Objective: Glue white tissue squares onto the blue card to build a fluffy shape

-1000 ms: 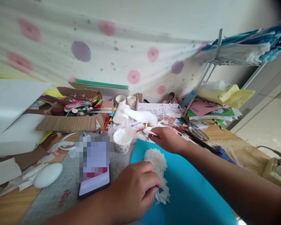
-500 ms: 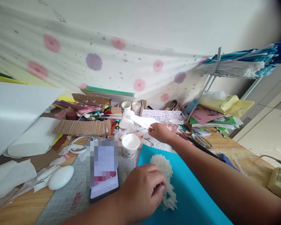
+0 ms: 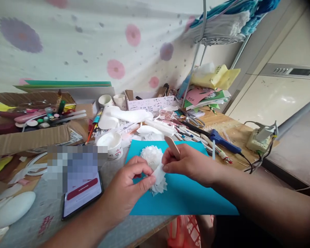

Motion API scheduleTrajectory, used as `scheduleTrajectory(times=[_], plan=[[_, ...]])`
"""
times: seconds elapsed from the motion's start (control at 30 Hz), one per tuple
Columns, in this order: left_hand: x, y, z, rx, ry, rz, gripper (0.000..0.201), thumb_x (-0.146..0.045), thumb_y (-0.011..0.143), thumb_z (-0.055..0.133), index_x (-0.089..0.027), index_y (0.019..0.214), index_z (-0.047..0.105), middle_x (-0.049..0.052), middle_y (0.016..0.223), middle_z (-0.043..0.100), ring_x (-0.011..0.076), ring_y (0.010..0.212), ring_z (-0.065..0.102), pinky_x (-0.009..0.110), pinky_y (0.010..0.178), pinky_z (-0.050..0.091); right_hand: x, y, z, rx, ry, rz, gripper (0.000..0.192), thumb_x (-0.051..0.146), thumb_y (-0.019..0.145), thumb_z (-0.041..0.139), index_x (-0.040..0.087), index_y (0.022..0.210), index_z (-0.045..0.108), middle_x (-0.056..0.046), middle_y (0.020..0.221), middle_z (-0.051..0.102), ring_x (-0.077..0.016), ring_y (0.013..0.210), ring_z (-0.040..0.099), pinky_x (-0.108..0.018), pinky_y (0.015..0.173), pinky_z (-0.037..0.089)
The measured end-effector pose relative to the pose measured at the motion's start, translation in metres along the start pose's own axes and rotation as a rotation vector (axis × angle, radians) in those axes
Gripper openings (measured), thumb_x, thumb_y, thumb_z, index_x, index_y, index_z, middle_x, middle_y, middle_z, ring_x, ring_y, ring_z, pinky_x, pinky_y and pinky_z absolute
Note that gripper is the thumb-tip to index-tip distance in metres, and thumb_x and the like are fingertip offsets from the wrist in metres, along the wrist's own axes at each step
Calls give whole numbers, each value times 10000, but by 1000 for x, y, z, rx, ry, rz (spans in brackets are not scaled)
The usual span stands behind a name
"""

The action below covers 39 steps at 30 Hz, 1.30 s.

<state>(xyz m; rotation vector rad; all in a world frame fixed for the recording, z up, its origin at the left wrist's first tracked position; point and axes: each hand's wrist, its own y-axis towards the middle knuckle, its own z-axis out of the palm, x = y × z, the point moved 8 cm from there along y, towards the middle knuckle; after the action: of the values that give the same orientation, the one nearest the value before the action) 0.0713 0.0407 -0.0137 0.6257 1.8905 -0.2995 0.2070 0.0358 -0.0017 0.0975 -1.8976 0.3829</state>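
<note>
A blue sheet [image 3: 186, 196] lies in front of me, bearing a ruffled cluster of white paper [image 3: 151, 154]. Over its lower part, my left hand [image 3: 133, 184] pinches the edge of a small white paper piece [image 3: 158, 174] between thumb and finger. My right hand [image 3: 189, 163] grips the same piece from the other side while keeping a flat wooden craft stick [image 3: 172, 147] in its fingers. The stick points up and to the left. A paper cup [image 3: 115, 151] with white stuff inside stands behind my left hand.
A phone [image 3: 82, 193] lies on the grey cutting mat [image 3: 93, 227] at left. Behind are a cardboard box [image 3: 28, 137] of craft supplies and two more cups. A blue-handled glue gun [image 3: 224, 142], scissors [image 3: 195, 120] and a power strip [image 3: 258, 141] sit at right.
The view has turned right. My right hand has come back from the rear of the table to the white paper, and the wooden stick now shows clearly. My left hand now pinches a paper piece.
</note>
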Motion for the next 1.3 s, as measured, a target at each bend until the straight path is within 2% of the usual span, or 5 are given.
scheduleTrajectory(times=[0.23, 0.37, 0.6, 1.07, 1.3], plan=[[13, 3, 13, 106, 112, -70, 204, -324, 833, 515, -193, 683, 556, -5, 805, 495, 162, 758, 501, 280, 694, 375, -6, -10, -30, -140, 184, -150, 477, 519, 934, 399, 163, 790, 682, -22, 731, 524, -138, 692, 496, -264, 617, 398], [16, 5, 18, 99, 241, -49, 177, -268, 832, 519, -188, 689, 588, 3, 816, 526, 170, 790, 525, 292, 715, 387, -2, -26, -43, -238, 53, -232, 486, 544, 952, 363, 186, 763, 630, -8, 681, 520, -125, 616, 465, -245, 544, 378], [17, 7, 16, 74, 385, -52, 170, -243, 832, 543, -183, 684, 600, 7, 801, 539, 177, 774, 533, 305, 698, 385, 20, -40, -10, -31, -179, -473, 143, 251, 949, 484, 166, 869, 565, 4, 772, 566, -88, 675, 534, -178, 588, 435], [17, 7, 14, 48, 454, -20, 93, -122, 753, 634, -183, 683, 636, -4, 787, 545, 167, 802, 552, 286, 715, 402, 8, -29, 14, 30, -521, -478, 142, 244, 947, 479, 170, 896, 590, -4, 795, 638, -98, 684, 570, -196, 607, 413], [13, 5, 11, 30, 427, 43, 115, -92, 717, 629, -204, 744, 635, -7, 828, 558, 177, 848, 544, 295, 738, 412, 7, -40, 34, 89, -747, -646, 168, 169, 949, 432, 141, 865, 575, -33, 741, 604, -146, 666, 508, -264, 601, 384]])
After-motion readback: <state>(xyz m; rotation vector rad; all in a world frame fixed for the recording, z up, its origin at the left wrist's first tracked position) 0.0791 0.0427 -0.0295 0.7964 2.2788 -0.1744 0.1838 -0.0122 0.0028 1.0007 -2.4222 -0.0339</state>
